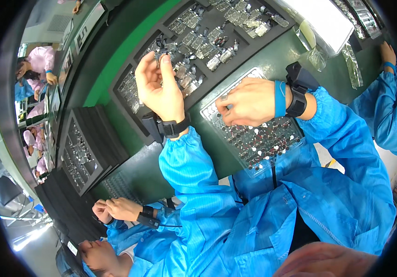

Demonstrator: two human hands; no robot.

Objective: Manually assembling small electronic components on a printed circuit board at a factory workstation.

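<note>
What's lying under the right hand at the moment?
Under the right hand sits a clear plastic tray holding rows of small shiny metal parts. The hand covers the tray's upper left pockets, so their contents cannot be seen. Its fingers pinch something too small to identify.

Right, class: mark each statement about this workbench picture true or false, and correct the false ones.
1. The left hand holds a small dark metal part up between its fingertips. True.
2. The right hand rests on a red cloth. False: it rests over a clear plastic tray of small shiny parts.
3. Both wrists wear black straps. True.
4. The person's sleeves are white. False: they are blue.
5. The black foam tray of small metal components lies beyond the hands. True.
</note>
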